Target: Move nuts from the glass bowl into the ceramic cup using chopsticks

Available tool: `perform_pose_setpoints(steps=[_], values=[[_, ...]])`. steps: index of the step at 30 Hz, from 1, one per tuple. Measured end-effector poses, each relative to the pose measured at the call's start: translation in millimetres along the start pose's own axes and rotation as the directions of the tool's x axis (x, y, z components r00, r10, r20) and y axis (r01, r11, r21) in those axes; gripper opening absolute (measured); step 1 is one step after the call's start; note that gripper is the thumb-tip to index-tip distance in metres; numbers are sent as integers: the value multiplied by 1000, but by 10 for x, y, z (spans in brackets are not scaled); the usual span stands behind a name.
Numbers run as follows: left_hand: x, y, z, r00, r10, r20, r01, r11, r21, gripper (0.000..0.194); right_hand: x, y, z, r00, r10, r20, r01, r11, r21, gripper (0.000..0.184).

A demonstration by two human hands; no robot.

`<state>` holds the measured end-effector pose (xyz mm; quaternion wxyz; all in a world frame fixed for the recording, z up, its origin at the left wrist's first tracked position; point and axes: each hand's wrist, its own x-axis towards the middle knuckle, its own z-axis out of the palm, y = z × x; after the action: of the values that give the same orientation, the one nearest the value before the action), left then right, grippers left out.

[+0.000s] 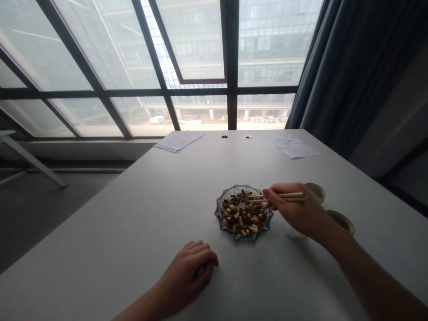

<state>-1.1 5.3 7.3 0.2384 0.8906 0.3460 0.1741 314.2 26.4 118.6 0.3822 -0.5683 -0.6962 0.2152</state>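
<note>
My right hand is closed around a pair of wooden chopsticks. Their tips reach into a scalloped clear glass dish, among the mixed nuts and seeds. Pale pieces that look like peanuts lie there with darker seeds; whether the tips grip one I cannot tell. Left of and nearer than the dish, my left hand rests on the table with its fingers curled in and nothing visible in them. Two small bowls, a far one and a near one, are partly hidden behind my right hand and forearm.
A white object, mostly covered, sits under my right hand. The white table bears a paper stack at the far left and a loose sheet at the far right. Beyond are windows and a dark curtain.
</note>
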Motion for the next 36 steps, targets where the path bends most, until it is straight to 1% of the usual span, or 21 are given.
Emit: perform_pose_setpoints(steps=[4,8,10,12,15,17,19,23,27,29,30,32,34,36], values=[[-3,-3,0,1000,2,-4,-2,1000,-1,23,-25,-53,-25,998,3,-61,-6,999,-52,42],[-8,-15,3,1000,3,-3,-3,1000,4,23,-44,-86,-22,998,7,-59,-9,1000,-27,44],[-7,-15,1,1000,0,-1,0,1000,7,23,-45,-97,-14,1000,10,-27,-10,1000,19,44],[-2,-8,-6,1000,-1,2,1,1000,10,23,-42,-109,9,999,-4,33,2,997,74,45],[9,10,-19,1000,-3,6,3,1000,12,23,-36,-118,77,985,-82,155,60,989,138,41],[13,19,-24,1000,-5,10,5,1000,13,23,-31,-107,124,971,-125,205,97,985,144,39],[15,20,-25,1000,-2,5,2,1000,12,23,-24,-83,146,973,-127,191,109,989,102,40],[10,4,-18,1000,6,8,-6,1000,5,23,-15,-49,77,995,-79,68,80,997,-1,43],[-5,-13,-10,1000,5,6,-5,1000,-1,23,-34,-84,-33,999,-39,-8,39,999,-7,43],[-11,-15,-8,1000,3,4,-3,1000,0,23,-50,-110,-51,999,-9,-32,9,1000,-7,44],[-11,-13,-8,1000,3,4,-3,1000,2,23,-55,-119,-45,999,10,-35,-10,1000,-8,45],[-5,-4,-9,1000,4,0,-4,1000,6,22,-57,-122,-5,999,39,3,-39,999,14,47],[8,8,-10,1000,9,-2,-9,1000,9,22,-47,-107,57,996,44,78,-51,995,91,45],[19,15,-10,1000,13,-4,-13,1000,11,22,-30,-77,113,992,22,125,-45,983,181,41]])
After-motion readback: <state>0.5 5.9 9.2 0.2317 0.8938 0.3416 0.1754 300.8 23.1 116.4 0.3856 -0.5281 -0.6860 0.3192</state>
